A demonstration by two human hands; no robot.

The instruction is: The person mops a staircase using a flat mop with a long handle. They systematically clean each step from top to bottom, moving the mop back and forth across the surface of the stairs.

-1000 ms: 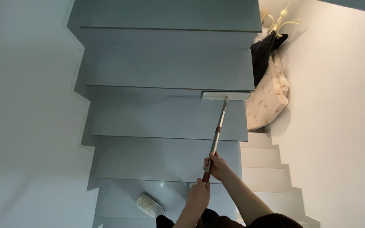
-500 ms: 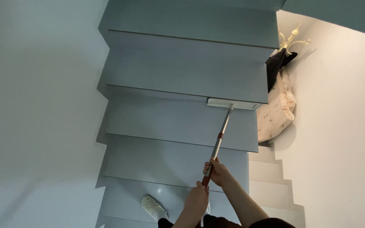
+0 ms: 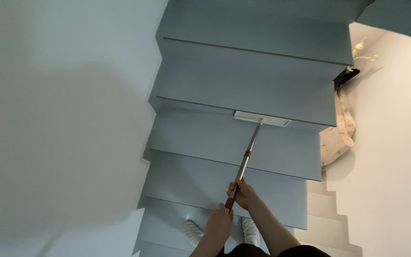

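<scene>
I hold a long mop by its metal and red handle [image 3: 246, 155]. My right hand [image 3: 243, 192] grips the handle higher up, and my left hand [image 3: 219, 222] is closed around its lower end. The flat white mop head [image 3: 262, 118] rests on a grey stair tread, against the edge of the step beyond it. The grey steps [image 3: 224, 143] run away from me.
My feet in white fluffy slippers [image 3: 193, 231] stand on a near step. A white wall [image 3: 63, 119] bounds the stairs on the left. On the right hang a cream patterned bag [image 3: 338, 138] and a dark item [image 3: 346, 76] against a pale wall.
The mop head has slid left along the step edge, from the right end toward the middle. Both hands stayed on the handle, and the view shifted.
</scene>
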